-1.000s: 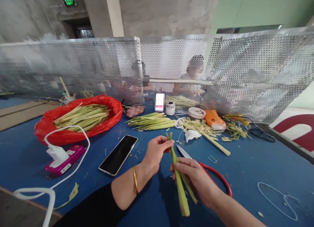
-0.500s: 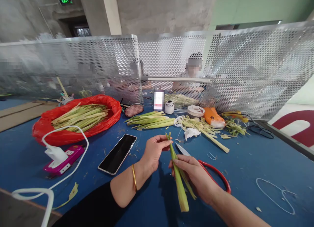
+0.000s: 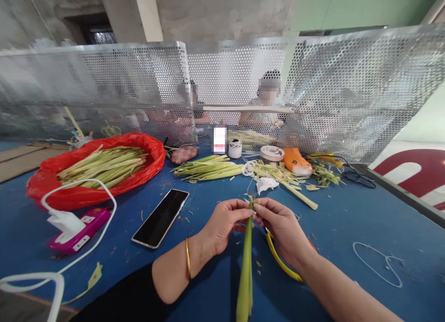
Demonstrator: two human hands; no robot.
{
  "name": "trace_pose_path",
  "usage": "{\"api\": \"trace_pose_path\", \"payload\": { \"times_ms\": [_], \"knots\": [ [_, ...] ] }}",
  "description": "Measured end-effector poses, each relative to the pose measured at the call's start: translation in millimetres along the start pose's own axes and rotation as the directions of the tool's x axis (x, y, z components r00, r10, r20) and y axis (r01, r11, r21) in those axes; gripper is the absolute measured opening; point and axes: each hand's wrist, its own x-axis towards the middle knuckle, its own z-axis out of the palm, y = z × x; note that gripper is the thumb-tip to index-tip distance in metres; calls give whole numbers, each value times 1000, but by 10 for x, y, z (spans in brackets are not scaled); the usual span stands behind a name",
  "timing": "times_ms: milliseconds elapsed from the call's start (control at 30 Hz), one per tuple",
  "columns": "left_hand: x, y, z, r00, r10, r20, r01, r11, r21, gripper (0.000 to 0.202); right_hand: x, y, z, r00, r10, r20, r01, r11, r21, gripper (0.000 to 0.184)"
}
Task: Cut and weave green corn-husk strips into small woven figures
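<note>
My left hand [image 3: 226, 220] and my right hand [image 3: 282, 224] meet at the top end of a long green stalk [image 3: 246, 266], each pinching its tip. The stalk hangs down toward me, its thick end at the bottom edge of the view. A second, yellowish strip [image 3: 280, 262] curves down from under my right hand. A gold bangle [image 3: 188, 265] sits on my left wrist. Scissors seen earlier under my right hand are now hidden.
A red bag [image 3: 52, 192] of stalks lies at the left, a black phone [image 3: 161, 217] beside a pink power bank [image 3: 83, 227] with a white cable. More stalks [image 3: 205, 170], trimmings [image 3: 288, 180], tape rolls and an orange tool [image 3: 295, 161] lie by the perforated metal screen [image 3: 330, 94]; people sit behind it.
My right hand has slid up the stalk from its middle to the tip, beside my left hand. The stalk now hangs straighter. The scissors' blade and red handle are out of sight.
</note>
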Motion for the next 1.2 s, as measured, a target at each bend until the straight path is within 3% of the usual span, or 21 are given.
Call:
{"api": "trace_pose_path", "payload": {
  "times_ms": [333,533,900,1200],
  "knots": [
    [47,-49,3,980,99,-174,-93,995,43,19,-12,20,17,1000,-19,-13,18,1000,-22,26],
    [42,-55,-2,996,44,-77,-39,997,60,21,-8,20,13,1000,-1,-8,1,1000,1,29],
    [46,-69,25,987,126,-98,-110,983,149,14,25,74,10,999,15,-43,-16,1000,-5,26],
    [20,-60,54,997,73,19,-74,993,90,17,38,76,-22,995,87,57,-94,986,136,27]
  ]
}}
